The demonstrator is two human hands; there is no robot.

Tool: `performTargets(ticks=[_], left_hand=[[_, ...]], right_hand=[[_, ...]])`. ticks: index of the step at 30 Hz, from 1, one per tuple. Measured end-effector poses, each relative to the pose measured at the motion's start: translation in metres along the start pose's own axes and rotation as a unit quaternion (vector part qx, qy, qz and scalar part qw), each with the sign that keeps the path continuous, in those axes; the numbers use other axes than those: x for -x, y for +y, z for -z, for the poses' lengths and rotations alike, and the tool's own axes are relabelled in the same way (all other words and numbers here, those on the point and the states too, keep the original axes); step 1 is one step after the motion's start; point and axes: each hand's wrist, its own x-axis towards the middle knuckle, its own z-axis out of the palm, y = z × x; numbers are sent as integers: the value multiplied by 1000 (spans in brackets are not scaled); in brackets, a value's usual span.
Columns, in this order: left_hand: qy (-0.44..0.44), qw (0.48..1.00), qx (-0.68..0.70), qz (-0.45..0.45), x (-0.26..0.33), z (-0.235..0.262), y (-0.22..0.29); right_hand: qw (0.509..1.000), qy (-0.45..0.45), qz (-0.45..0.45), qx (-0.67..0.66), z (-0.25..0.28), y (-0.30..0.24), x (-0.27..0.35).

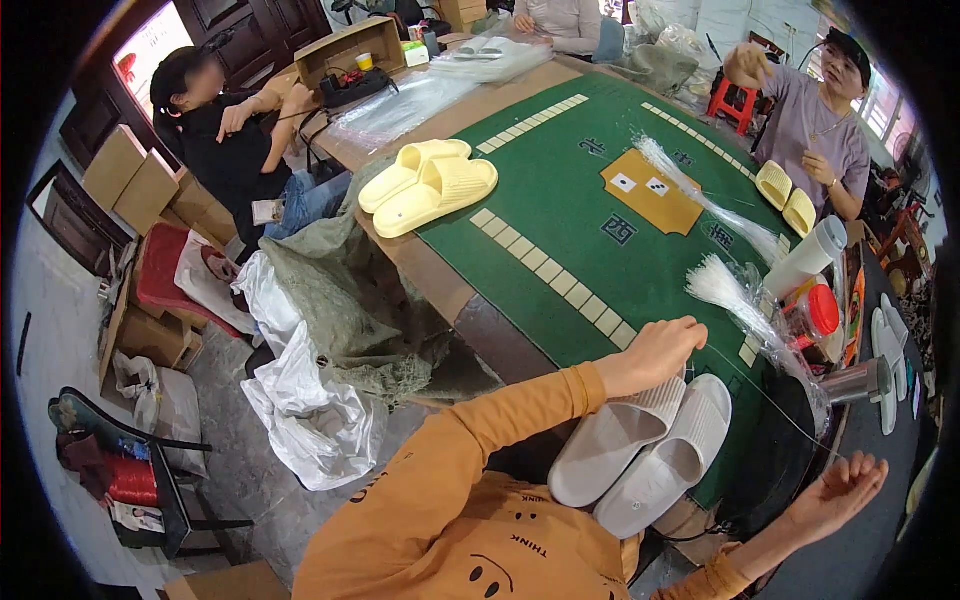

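A pair of grey slippers (640,445) sits at the near edge of the table, soles down and side by side. Over their toe ends, my left hand (655,352) is closed, its fingertips pinched on one end of a thin plastic strand (782,408). The strand runs down to the right, where the closed fingers of my right hand (838,502) hold its other end. A bundle of white plastic strands (722,285) lies beyond the slippers, partly in a clear bag. Another loose bundle of strands (700,190) rests farther up the green mat (540,240).
Yellow slippers (430,185) stand at the table's left edge; another yellow pair (786,197) is far right. A white cylinder (812,255), red-lidded jar (815,315) and metal cup (858,380) crowd my right side. Co-workers sit left, right and at the back. White sacks (310,400) lie left.
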Motion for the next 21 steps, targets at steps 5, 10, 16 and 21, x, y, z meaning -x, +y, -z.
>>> performTargets(ticks=[5,10,16,21], left_hand=[[68,996,52,-7,0,12,0],[115,990,71,-39,5,21,1],[83,991,94,-38,13,23,17],[79,988,120,-54,17,18,23]], right_hand=[[998,-19,48,-40,23,-31,-6],[996,0,85,-3,54,-39,-20],[1000,-12,24,-1,41,-23,-5],[998,-31,-28,54,23,-5,14]])
